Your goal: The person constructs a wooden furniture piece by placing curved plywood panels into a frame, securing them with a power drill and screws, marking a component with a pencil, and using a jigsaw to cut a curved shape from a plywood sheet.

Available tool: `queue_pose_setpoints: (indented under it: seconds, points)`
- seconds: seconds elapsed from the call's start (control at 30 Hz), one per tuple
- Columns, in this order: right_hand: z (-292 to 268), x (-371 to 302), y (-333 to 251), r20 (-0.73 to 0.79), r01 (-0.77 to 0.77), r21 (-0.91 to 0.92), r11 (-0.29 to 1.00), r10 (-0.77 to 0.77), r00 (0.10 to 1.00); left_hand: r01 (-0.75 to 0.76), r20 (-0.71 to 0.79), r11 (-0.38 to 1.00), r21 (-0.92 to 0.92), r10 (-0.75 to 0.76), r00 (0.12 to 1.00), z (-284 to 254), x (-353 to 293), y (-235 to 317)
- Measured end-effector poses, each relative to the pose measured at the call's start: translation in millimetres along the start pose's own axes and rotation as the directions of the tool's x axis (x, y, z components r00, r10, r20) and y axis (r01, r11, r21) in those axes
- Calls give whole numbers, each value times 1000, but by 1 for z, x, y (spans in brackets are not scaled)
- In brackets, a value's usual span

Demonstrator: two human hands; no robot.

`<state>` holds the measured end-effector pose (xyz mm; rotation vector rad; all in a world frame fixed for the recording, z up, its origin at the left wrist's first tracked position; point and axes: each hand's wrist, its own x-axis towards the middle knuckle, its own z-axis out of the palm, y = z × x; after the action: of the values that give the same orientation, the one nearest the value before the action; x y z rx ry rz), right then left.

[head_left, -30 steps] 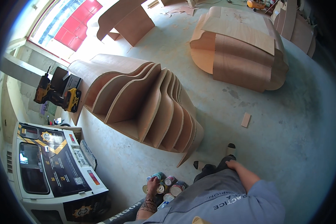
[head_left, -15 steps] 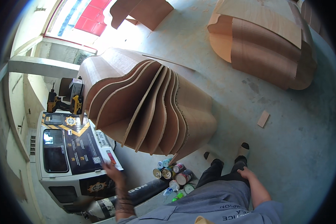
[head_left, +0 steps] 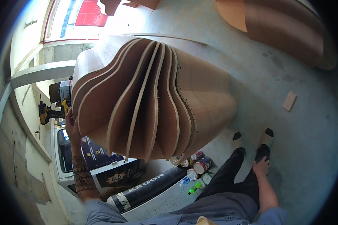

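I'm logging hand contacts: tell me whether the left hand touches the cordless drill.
Cannot tell. In the head view, the left hand lies beside the cordless drill, their outlines nearly meeting, but neither contact nor a gap shows plainly.

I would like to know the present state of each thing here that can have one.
Wooden form: ribs exposed on the near side, covered on the right
Left hand: at the form's left edge, grip unclear
Right hand: resting on the right leg
Drill: bit fitted
Black tank: lying on its side
Cans: grouped on the floor
Van: partly hidden
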<state>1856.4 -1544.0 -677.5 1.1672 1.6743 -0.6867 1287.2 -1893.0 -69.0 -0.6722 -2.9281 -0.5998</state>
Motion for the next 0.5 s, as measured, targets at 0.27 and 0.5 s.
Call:
queue_pose_setpoints:
  seconds: [0.27, 0.5]
  points:
    - [29, -25, -16, -208, 39, -31, 999, -45, 977, 99, 4, 957, -273, -102, 995, -2, -9, -21]
    - [52, -25, -11, -266, 34, -37, 999, -43, 963, 97, -14, 960, -263, -104, 994, 4, -9, -13]
